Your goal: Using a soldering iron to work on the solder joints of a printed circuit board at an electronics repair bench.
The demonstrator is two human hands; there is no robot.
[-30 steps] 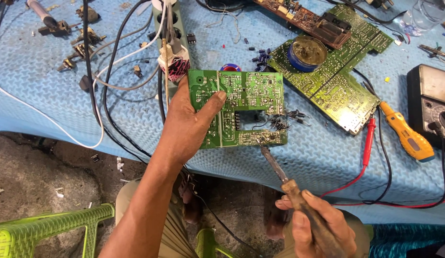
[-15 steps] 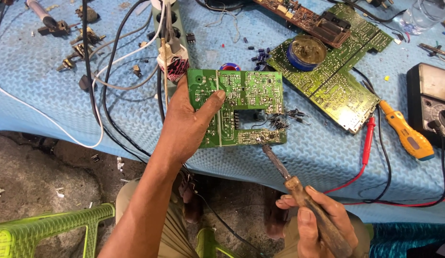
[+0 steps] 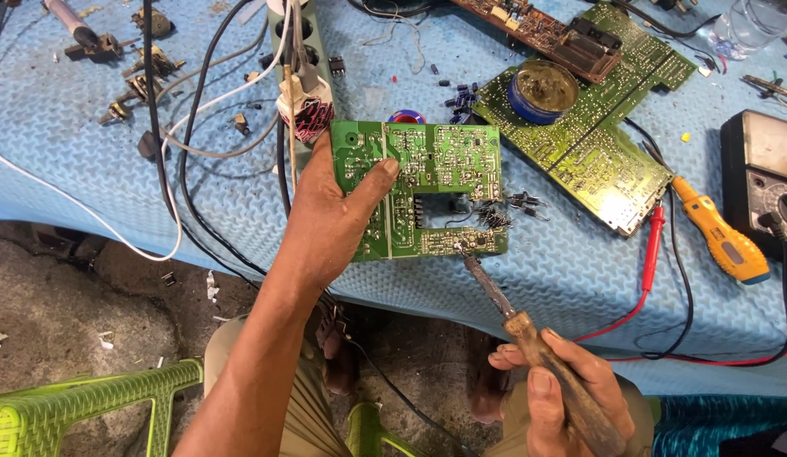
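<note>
My left hand [image 3: 330, 228] grips the left edge of a small green circuit board [image 3: 436, 182], thumb on its solder side, holding it over the blue table cover [image 3: 89, 169]. My right hand [image 3: 554, 393] holds a soldering iron [image 3: 529, 338] by its wooden handle. The iron's metal tip touches the board's lower right edge, near a cluster of dark component leads [image 3: 503, 216].
A larger green circuit board [image 3: 596, 144] lies at the right with a round tin of flux [image 3: 543, 90] on it. A multimeter [image 3: 761, 178] with a red probe [image 3: 651, 245], a yellow tester screwdriver [image 3: 721, 243], a power strip [image 3: 302, 68], cables and small metal parts lie around. A green plastic stool [image 3: 80, 406] stands low left.
The iron's tip has stayed at the board's lower right edge; my right hand shifted slightly. My left hand keeps its hold on the board.
</note>
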